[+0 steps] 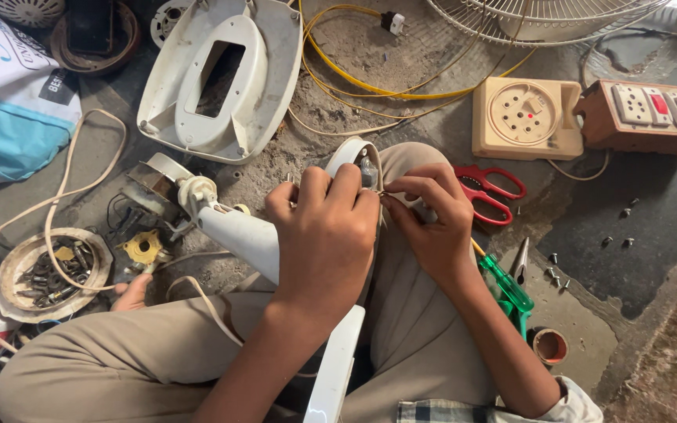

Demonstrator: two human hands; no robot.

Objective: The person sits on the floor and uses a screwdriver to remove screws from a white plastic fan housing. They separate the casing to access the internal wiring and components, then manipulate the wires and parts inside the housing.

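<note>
White plastic was what I had in front of me: the fan neck housing [276, 235] lay across my lap, its open end [363, 164] turned up between my hands. My left hand [324, 235] was clenched around that housing just below the opening, fingers wrapped over the top and fully closed on it. My right hand [432, 223], just right of the housing, was pinched tight, thumb and forefinger meeting on something thin at the opening's edge; a wire or a small screw, I could not tell which. I judged the job wanted the left grip kept firm so the housing would not roll, and the pinch kept close to the opening for fine control. Right of the housing, on the floor, lay a green-handled screwdriver [505, 286] and red scissors [489, 192]. Beyond the housing sat the white fan base shell [268, 70], yellow wire [370, 86], a cream socket box [526, 117].
</note>
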